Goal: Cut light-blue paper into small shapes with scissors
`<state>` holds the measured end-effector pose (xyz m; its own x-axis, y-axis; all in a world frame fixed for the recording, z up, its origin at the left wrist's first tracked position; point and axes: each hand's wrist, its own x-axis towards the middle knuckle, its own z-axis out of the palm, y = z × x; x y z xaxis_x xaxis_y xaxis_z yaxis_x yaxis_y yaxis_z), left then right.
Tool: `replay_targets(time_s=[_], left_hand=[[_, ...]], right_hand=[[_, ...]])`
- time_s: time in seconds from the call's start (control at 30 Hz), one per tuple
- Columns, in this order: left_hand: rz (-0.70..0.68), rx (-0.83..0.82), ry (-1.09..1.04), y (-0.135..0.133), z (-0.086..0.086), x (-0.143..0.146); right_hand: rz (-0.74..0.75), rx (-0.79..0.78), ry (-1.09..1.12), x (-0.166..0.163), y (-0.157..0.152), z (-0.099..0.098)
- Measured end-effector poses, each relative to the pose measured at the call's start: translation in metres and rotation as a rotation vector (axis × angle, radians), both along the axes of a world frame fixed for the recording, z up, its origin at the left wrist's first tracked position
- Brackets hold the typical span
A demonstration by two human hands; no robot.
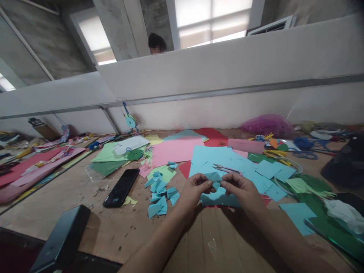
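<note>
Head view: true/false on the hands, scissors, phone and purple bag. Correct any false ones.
1. The left hand and right hand hold the same folded blue paper. True.
2. The scissors are in the right hand. False: the scissors lie on the blue sheets.
3. The black phone lies left of the loose blue pieces. True.
4. The purple bag lies left of the black phone. False: the purple bag is to its right.

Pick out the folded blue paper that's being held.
The folded blue piece pinched between the left hand and right hand; the other folded pieces lie loose, right of the phone.
</note>
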<state>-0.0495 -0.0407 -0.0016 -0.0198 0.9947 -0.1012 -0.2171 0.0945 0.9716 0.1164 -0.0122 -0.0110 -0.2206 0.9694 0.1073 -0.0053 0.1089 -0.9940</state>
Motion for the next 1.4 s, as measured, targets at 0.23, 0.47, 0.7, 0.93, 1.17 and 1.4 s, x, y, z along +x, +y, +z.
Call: replay_targets(time_s=[0.23,0.47,0.7,0.93,1.17,1.4], left_hand=[[-0.009,0.003,-0.032,0.002,0.000,0.005],[0.042,0.020,0.010,0.000,0.004,-0.002],[-0.002,0.028,0.003,0.003,0.003,0.001],[-0.064,0.054,0.029,0.003,0.001,-0.004],[-0.059,0.052,0.024,0.001,0.001,-0.003],[-0.096,0.013,-0.045,-0.004,0.006,-0.003]], right_hand=[[-0.080,0.004,0.047,0.000,-0.005,0.009],[0.105,-0.083,0.006,0.002,0.002,0.008],[0.090,-0.017,-0.018,0.007,0.002,0.010],[0.160,-0.028,0.029,0.005,0.005,0.006],[0.194,-0.140,0.072,0.006,0.006,0.003],[0.187,-0.173,0.131,0.005,0.005,-0.002]])
